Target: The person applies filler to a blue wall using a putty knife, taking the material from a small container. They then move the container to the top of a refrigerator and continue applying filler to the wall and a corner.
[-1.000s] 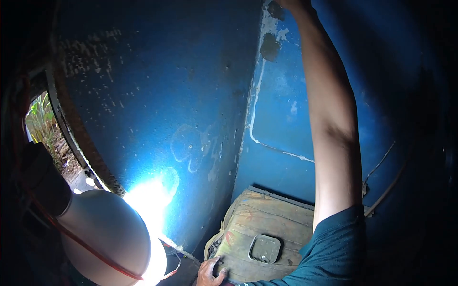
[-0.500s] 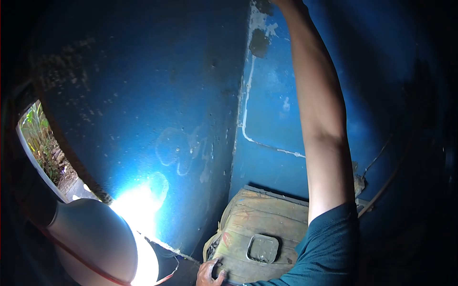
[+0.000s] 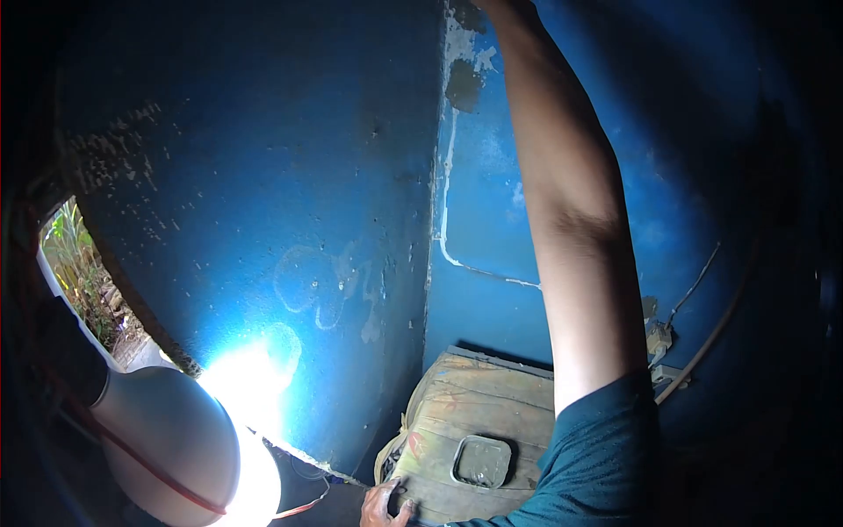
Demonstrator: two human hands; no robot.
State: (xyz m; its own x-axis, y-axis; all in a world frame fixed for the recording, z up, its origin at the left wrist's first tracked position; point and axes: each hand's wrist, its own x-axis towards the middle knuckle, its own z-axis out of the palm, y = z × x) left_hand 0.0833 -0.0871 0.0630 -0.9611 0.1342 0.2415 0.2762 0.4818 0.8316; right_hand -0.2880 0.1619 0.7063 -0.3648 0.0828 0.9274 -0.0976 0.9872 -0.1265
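My left hand (image 3: 379,507) rests at the near left corner of a worn, stained board or padded seat (image 3: 500,401), at the bottom of the view. Its thumb and fingers are apart, with a dark gap between them and nothing that I can make out held. To its right, on that surface, sits a small square clear tub (image 3: 482,461) with greyish contents. My right arm (image 3: 584,237), in a dark teal sleeve, reaches up along the blue wall (image 3: 492,198). Its hand is cut off by the top edge, beside grey patches (image 3: 463,86) and whitish filler along the wall corner.
A bright lamp with a rounded pale housing (image 3: 171,443) and a red cord stands at lower left, lighting the curved blue panel (image 3: 307,176). Behind it, an opening shows plants (image 3: 79,263). A cable (image 3: 716,338) runs along the right wall near a small fitting (image 3: 659,338).
The whole view has shifted slightly, so the wall and lamp appear a little further left. My right arm stays raised, leaning a bit more left; my left hand keeps its place.
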